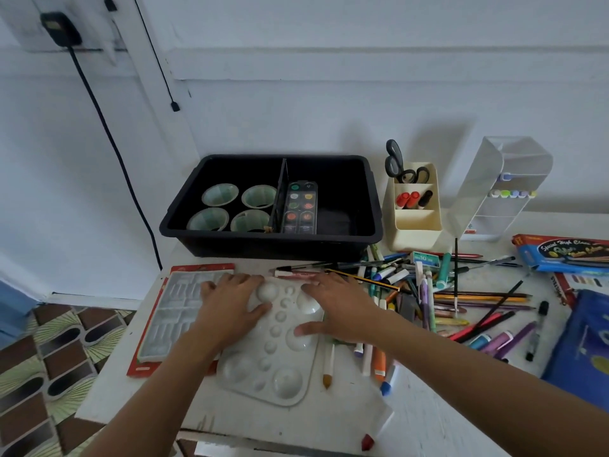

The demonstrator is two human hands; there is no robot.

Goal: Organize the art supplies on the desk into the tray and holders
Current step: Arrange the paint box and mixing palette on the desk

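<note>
A white paint palette (273, 354) lies upside down on the desk, its domes facing up. My left hand (232, 305) rests flat on its far left part, fingers straight. On its far right part lies my right hand (336, 308), thumb pressed against a dome. Behind them stands a black tray (369, 199) holding several green-rimmed cups (220, 194) and a watercolour set (300, 207). A cream holder (417, 222) with scissors and markers stands right of the tray. A heap of pens, pencils and markers (438, 291) covers the desk on the right.
A clear plastic insert on a red card (174, 311) lies left of the palette. At the back right stands a white marker rack (504, 189). A blue pencil box (563, 255) and a blue pouch (583, 344) lie far right. The desk's left edge drops to a patterned floor.
</note>
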